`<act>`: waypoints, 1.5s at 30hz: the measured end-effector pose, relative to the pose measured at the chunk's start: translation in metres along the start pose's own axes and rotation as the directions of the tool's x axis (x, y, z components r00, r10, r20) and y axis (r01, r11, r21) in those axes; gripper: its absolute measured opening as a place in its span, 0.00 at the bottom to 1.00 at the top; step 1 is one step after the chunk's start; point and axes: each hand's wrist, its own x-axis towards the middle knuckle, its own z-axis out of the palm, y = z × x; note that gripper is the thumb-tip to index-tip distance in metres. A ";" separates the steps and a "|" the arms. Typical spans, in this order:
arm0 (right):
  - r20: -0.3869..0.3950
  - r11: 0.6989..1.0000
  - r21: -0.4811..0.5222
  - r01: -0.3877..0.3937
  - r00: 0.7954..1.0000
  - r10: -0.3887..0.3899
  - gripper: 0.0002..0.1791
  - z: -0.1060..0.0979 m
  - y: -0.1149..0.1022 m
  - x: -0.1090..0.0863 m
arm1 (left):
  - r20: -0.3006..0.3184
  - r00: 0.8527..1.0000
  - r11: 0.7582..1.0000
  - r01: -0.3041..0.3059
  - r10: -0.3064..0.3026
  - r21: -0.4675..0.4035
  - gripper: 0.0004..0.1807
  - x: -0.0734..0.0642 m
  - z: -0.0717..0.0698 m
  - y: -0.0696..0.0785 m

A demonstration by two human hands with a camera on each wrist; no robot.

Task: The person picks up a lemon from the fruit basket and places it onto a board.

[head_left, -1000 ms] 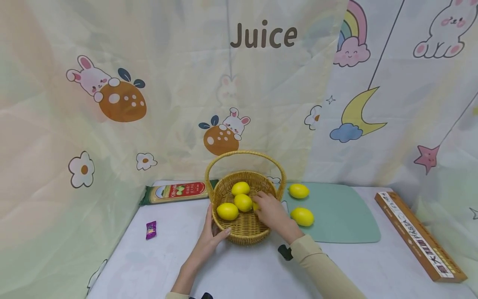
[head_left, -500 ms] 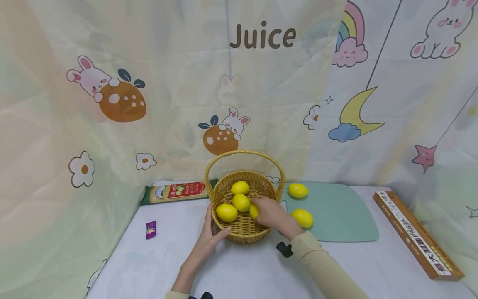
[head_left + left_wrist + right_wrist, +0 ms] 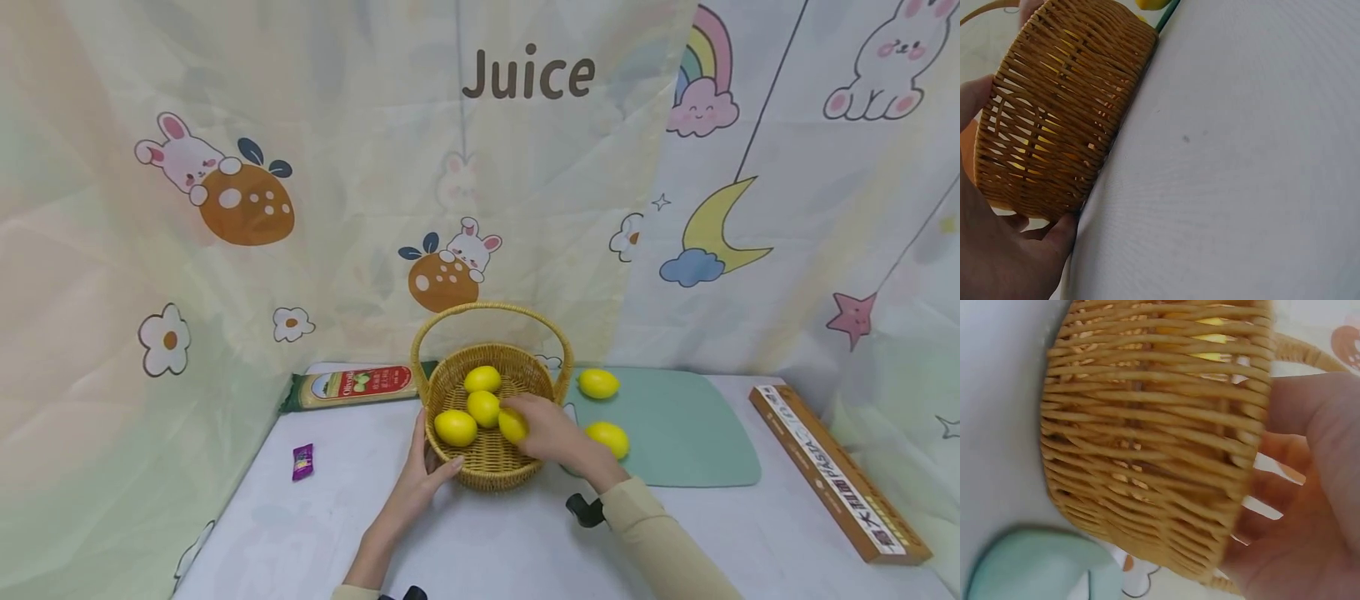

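Note:
A wicker basket (image 3: 497,478) with a tall arched handle stands mid-table. My left hand (image 3: 420,481) grips its left side, thumb over the front rim; in the left wrist view the fingers lie against the weave. My right hand (image 3: 557,433) reaches over the right rim and holds a lemon (image 3: 513,426) inside, its fingertips mostly hidden. Three lemons lie in the basket: a back one (image 3: 482,379), a middle one (image 3: 483,409) and a left one (image 3: 455,427). From the right wrist view, the basket wall (image 3: 1154,431) hides the held lemon's lower part.
Right of the basket, a pale green cutting board (image 3: 686,433) bears a far lemon (image 3: 598,383) and a near lemon (image 3: 609,439). A brown pasta box (image 3: 840,475) lies at far right. A spaghetti packet (image 3: 356,386) lies back left, a purple-wrapped sweet (image 3: 303,462) before it.
My right hand has shifted slightly within the basket and its wrist has moved right and down; more of the lemon at its fingers shows. My left hand and the basket have stayed put.

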 end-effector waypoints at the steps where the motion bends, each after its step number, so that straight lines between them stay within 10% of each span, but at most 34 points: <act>1: -0.002 1.000 0.004 0.004 1.000 -0.004 0.34 -0.002 0.000 -0.002 | 0.001 1.000 1.000 -0.001 0.001 0.001 0.57 0.000 0.000 0.000; 22: -0.074 0.994 -0.062 0.094 0.992 -0.099 0.33 -0.066 0.018 -0.042 | -0.011 1.000 1.000 -0.003 0.003 0.007 0.56 -0.001 0.000 0.000; 45: 0.009 0.992 -0.097 -0.077 0.997 0.078 0.35 -0.079 0.095 -0.047 | 0.006 1.000 0.999 0.017 -0.017 0.028 0.56 0.002 -0.002 -0.004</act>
